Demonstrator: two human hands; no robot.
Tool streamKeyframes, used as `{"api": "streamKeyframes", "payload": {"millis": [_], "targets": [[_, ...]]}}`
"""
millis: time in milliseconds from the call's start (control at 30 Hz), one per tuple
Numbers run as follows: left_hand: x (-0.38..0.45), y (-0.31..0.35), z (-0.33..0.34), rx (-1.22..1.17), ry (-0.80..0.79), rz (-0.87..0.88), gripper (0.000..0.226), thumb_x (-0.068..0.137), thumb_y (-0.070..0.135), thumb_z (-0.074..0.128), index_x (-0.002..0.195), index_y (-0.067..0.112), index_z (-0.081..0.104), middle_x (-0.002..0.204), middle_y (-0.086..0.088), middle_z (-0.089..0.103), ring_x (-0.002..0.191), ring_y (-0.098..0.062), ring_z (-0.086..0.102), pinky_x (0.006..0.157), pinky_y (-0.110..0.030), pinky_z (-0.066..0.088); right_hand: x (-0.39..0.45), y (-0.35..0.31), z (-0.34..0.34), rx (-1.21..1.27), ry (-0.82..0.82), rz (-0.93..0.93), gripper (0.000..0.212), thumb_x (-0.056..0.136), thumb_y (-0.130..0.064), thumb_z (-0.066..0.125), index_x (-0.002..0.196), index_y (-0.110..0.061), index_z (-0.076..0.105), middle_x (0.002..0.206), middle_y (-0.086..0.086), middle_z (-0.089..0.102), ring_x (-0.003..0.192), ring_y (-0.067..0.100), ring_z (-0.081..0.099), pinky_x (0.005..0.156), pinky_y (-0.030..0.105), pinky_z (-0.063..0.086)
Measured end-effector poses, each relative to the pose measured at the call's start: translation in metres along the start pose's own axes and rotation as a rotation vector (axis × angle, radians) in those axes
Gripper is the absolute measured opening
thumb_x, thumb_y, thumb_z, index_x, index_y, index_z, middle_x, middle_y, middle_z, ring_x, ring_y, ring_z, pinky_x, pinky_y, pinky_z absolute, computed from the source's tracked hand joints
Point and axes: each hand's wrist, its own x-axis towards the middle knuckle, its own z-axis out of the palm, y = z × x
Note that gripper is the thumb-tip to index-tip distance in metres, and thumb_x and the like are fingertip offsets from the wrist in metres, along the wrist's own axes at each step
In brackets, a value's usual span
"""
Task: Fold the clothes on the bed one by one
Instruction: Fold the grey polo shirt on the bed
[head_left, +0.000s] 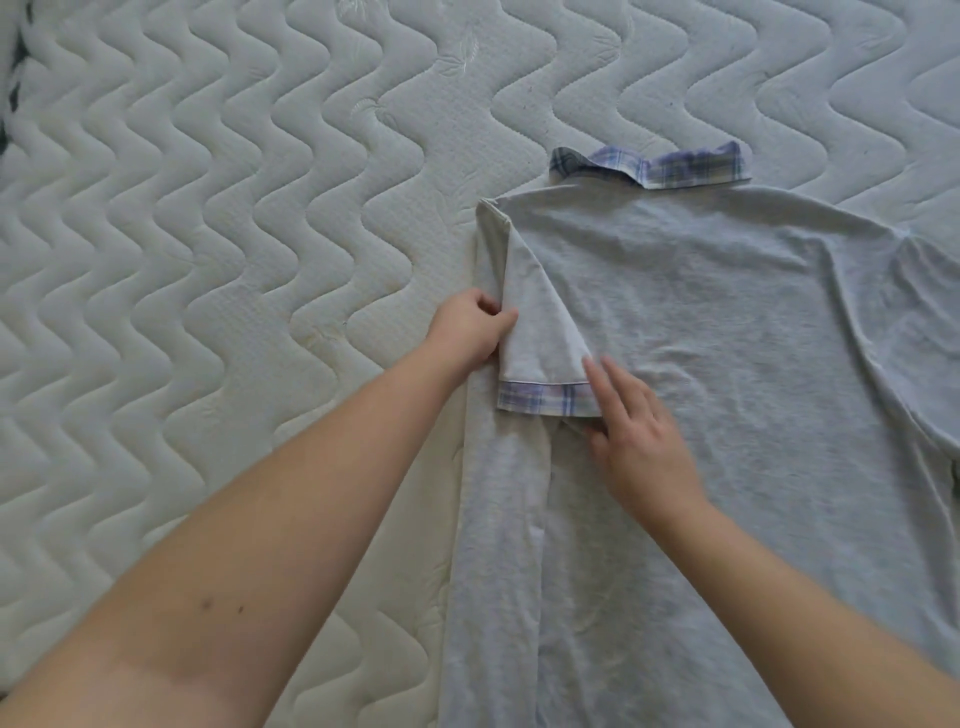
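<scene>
The light heather-grey cotton polo shirt (727, 338) fills the frame from 2 to 6 o'clock. Its folded collar (670, 165), at 1 o'clock, is blue, lilac and white plaid, as is the sleeve cuff band (545, 399). The white quilted mattress (208, 234) carries a wavy stitched pattern.

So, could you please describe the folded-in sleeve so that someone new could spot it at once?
On the white quilted mattress lies a grey polo shirt, back up. At its left edge, between the left hand and the right hand, the sleeve is folded inward. Its plaid cuff matches only the collar.
</scene>
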Motion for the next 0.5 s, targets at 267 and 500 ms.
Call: {"api": "streamKeyframes", "payload": {"millis": [267, 500], "targets": [[-0.026, -0.024, 0.007, 0.06, 0.102, 0.107, 0.025, 0.094, 0.027, 0.063, 0.103, 0.003, 0.066, 0.102, -0.015, 0.07, 0.096, -0.031, 0.065, 0.085, -0.038, 0.052, 0.016, -0.005, -0.013, 0.414, -0.034, 0.582, 0.026, 0.084, -0.013, 0.066, 0.105, -0.028, 0.061, 0.089, -0.002, 0.068, 0.066, 0.003, 0.064, 0.053, 0.014, 0.042], [-0.045, -0.032, 0.013, 0.125, 0.152, 0.177, 0.044, 0.084, 0.03, 0.074, 0.119, 0.013, 0.054, 0.097, 0.003, 0.059, 0.087, -0.016, 0.056, 0.075, -0.024, 0.041, 0.007, 0.0, -0.013, 0.659, 0.017, 0.866, 0.026, 0.086, -0.011, 0.064, 0.111, -0.018, 0.06, 0.086, -0.001, 0.063, 0.071, 0.015, 0.063, 0.069, 0.033, 0.054]]}}
